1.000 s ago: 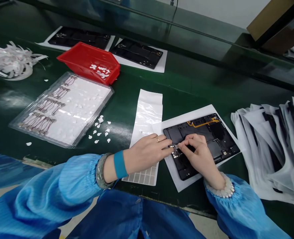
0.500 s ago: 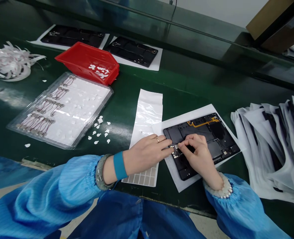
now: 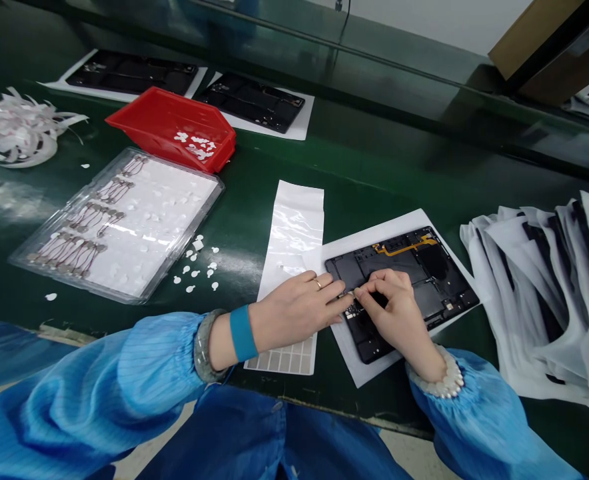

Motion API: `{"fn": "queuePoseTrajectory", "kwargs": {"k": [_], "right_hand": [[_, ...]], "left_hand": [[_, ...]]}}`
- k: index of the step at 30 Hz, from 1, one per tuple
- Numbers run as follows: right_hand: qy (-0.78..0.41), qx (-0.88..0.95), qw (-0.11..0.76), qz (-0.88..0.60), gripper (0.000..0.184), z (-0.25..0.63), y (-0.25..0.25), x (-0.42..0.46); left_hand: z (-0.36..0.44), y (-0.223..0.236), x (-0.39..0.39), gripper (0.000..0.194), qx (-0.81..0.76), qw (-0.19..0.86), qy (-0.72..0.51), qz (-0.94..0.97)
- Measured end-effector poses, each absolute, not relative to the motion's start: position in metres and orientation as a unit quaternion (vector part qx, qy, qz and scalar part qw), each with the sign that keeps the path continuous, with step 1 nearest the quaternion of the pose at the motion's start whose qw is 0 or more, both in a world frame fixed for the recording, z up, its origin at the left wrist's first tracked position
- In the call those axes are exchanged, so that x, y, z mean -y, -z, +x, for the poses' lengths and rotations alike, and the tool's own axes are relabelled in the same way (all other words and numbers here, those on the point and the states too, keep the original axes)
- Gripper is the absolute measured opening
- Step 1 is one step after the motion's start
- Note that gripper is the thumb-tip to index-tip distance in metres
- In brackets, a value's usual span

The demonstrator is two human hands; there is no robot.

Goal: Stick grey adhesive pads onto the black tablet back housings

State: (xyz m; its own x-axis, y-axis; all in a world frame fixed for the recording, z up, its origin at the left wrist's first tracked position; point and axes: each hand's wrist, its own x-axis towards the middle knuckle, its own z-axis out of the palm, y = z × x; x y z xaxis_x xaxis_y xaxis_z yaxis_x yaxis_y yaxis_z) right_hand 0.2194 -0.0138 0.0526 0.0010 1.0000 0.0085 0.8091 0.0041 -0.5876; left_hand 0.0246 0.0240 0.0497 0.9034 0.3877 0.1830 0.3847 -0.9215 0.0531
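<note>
A black opened-up device, tablet-like, with an orange flat cable along its far side, lies on a white sheet. My left hand reaches over a white strip of grey rectangular stickers, fingers stretched, fingertips at the device's left edge. Close to those fingertips, my right hand is closed in a pinch over the small circuit parts. What sits between its thumb and forefinger, if anything, is too small to make out.
Left of the strip lie loose white tabs and a clear tray of wired round parts. Behind are a red bin and two more black devices. White-wrapped pieces stand at right; curled white strips lie far left.
My left fingertips have shifted slightly right, closer to my right thumb and forefinger. The pale bit seen by the right fingertips earlier is now mostly hidden. The view has turned a little.
</note>
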Motion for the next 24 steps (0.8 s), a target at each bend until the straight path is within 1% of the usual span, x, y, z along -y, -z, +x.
{"fn": "queuePoseTrajectory", "kwargs": {"k": [4, 8, 10, 13, 15, 16, 18, 20, 23, 24], "right_hand": [[-0.203, 0.68, 0.215, -0.67, 0.017, 0.221, -0.05, 0.014], [-0.176, 0.705, 0.203, -0.657, 0.017, 0.221, -0.05, 0.015], [-0.135, 0.735, 0.178, -0.641, 0.02, 0.221, -0.056, 0.015], [-0.029, 0.763, 0.147, -0.629, 0.023, 0.228, -0.07, 0.016], [0.039, 0.749, 0.174, -0.638, 0.022, 0.238, -0.078, 0.015], [0.054, 0.739, 0.199, -0.641, 0.022, 0.244, -0.08, 0.014], [0.048, 0.728, 0.246, -0.638, 0.021, 0.256, -0.078, 0.012], [0.005, 0.733, 0.269, -0.625, 0.019, 0.264, -0.069, 0.009], [-0.046, 0.744, 0.253, -0.616, 0.015, 0.267, -0.051, 0.006], [-0.056, 0.747, 0.243, -0.616, 0.014, 0.266, -0.047, 0.005]], "left_hand": [[0.025, -0.052, -0.024, 0.041, -0.197, 0.003, -0.088, 0.977], [0.029, -0.055, -0.023, 0.037, -0.212, 0.005, -0.084, 0.974], [0.031, -0.055, -0.021, 0.034, -0.217, 0.001, -0.093, 0.972], [0.034, -0.055, -0.018, 0.032, -0.216, -0.008, -0.096, 0.972], [0.035, -0.055, -0.016, 0.031, -0.215, -0.002, -0.093, 0.972], [0.036, -0.056, -0.016, 0.031, -0.215, 0.005, -0.092, 0.972], [0.037, -0.059, -0.019, 0.03, -0.214, 0.021, -0.093, 0.972], [0.039, -0.063, -0.025, 0.026, -0.21, 0.026, -0.095, 0.973], [0.042, -0.07, -0.036, 0.013, -0.201, 0.014, -0.086, 0.976], [0.043, -0.071, -0.039, 0.011, -0.193, 0.01, -0.082, 0.978]]}}
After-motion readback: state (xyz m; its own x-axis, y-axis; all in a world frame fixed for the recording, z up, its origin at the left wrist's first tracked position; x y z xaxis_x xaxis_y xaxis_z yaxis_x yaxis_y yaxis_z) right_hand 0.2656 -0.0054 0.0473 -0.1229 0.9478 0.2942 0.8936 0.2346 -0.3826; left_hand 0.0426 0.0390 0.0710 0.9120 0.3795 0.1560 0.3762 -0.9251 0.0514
